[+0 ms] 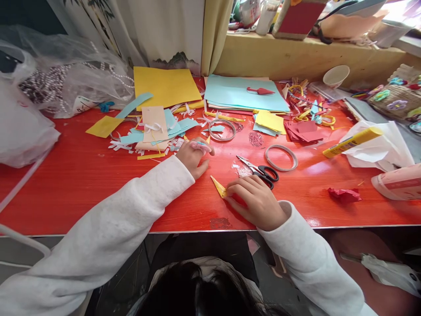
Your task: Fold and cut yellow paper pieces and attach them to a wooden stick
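Note:
Between the thumb and fingertips of my right hand [255,199] is a folded yellow paper piece [217,187], its narrow point aimed up and left above the red table [184,202]. My left hand [194,160] rests at the edge of the paper scraps, thumb apart from its fingers. A small pink and blue object [201,146] lies across those fingers; whether it is worn or held is unclear. Yellow tips show just beyond them. Black-handled scissors [259,170] lie partly open behind my right hand. A roll of tape [222,130] stands near my left fingertips.
Another tape roll [281,158], a yellow glue stick [353,141] and crumpled red paper [344,195] lie to the right. Blue sheets [243,94] and a yellow sheet [166,86] are at the back. Plastic bags [24,118] crowd the left; a pink container [399,183] is far right.

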The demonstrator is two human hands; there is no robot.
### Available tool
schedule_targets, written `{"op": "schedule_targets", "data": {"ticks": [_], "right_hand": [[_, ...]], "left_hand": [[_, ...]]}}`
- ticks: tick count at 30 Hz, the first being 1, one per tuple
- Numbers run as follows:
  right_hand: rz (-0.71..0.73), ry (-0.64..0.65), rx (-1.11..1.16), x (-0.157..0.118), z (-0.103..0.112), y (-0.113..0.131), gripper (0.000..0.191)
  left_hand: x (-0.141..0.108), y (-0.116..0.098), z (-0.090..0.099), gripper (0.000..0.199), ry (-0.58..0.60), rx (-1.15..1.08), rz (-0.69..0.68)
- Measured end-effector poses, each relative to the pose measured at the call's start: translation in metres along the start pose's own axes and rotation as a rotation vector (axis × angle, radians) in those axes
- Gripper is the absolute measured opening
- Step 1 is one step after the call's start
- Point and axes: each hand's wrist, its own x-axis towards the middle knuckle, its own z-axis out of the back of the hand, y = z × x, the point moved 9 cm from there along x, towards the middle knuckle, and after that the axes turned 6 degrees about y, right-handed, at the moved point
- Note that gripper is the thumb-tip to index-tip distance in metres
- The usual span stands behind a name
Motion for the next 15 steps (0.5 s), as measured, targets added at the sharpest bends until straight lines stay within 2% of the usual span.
{"op": "schedule_targets", "data": {"ticks": [6, 9, 11, 14, 15], "right_hand": [[-0.005, -0.054, -0.003, -0.004, 0.004, 0.006, 0.010], [-0.078, -0.183, 0.022, -0.009, 0.029, -0.005, 0.009], [-0.169, -0.277, 0.016, -0.009, 0.056, -0.031, 0.013], [-0.345, -0.236, -0.117, 0.006, 0.082, -0.101, 0.017], [-0.393, -0.194, -0.167, 0.014, 0.083, -0.128, 0.023]], "left_hand": [[0.001, -0.001, 0.006, 0.023, -0.039, -0.018, 0.008], [-0.001, 0.000, 0.007, 0.020, -0.043, -0.014, 0.038], [-0.001, 0.002, 0.009, 0.019, -0.060, -0.012, 0.060], [0.013, 0.008, 0.011, 0.017, -0.083, -0.010, 0.113], [0.023, 0.010, 0.012, 0.018, -0.084, 0.001, 0.145]]}}
